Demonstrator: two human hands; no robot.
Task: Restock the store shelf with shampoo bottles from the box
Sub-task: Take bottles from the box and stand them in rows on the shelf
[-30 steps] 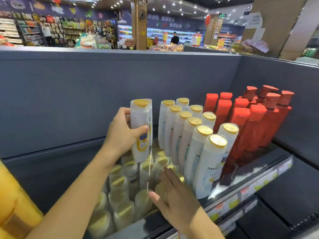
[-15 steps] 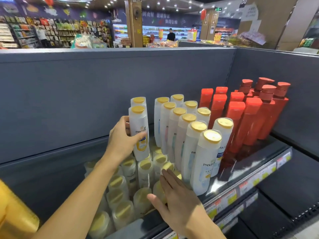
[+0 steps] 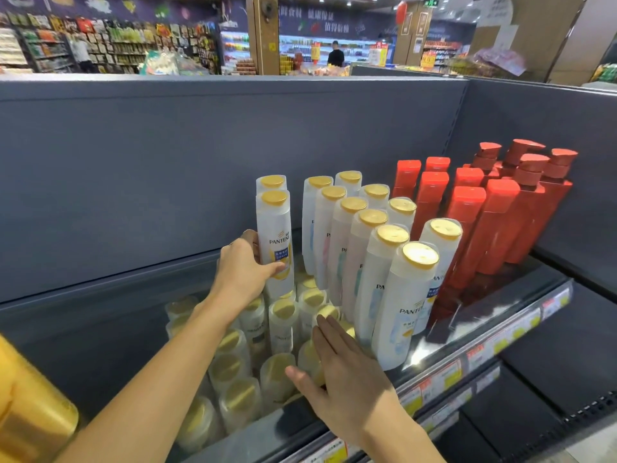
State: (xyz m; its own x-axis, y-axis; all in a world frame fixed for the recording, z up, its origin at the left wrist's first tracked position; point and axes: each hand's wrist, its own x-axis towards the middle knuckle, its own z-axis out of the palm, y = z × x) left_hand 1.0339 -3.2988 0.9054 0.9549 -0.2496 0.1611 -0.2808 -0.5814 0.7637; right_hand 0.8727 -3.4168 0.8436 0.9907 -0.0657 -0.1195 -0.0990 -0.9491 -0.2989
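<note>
Head view is filled by the grey shelf (image 3: 494, 315), on which red bottles (image 3: 494, 225) are ranked at centre right and white shampoo bottles (image 3: 364, 248) at centre. One upright shampoo bottle (image 3: 275, 238) is gripped by the left hand (image 3: 242, 272) left of centre. Shorter bottles (image 3: 283, 325) are touched by the flat, straight-fingered right hand (image 3: 344, 372) at lower centre.

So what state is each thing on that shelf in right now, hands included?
Left hand: grip closed round a white shampoo bottle, which is upright.
Right hand: fingers straight, resting on the caps of the short bottles.
Tall white bottles: upright, in rows, gold caps closed.
Red bottles: upright, capped, at the right.
Shelf: partly filled.
</note>
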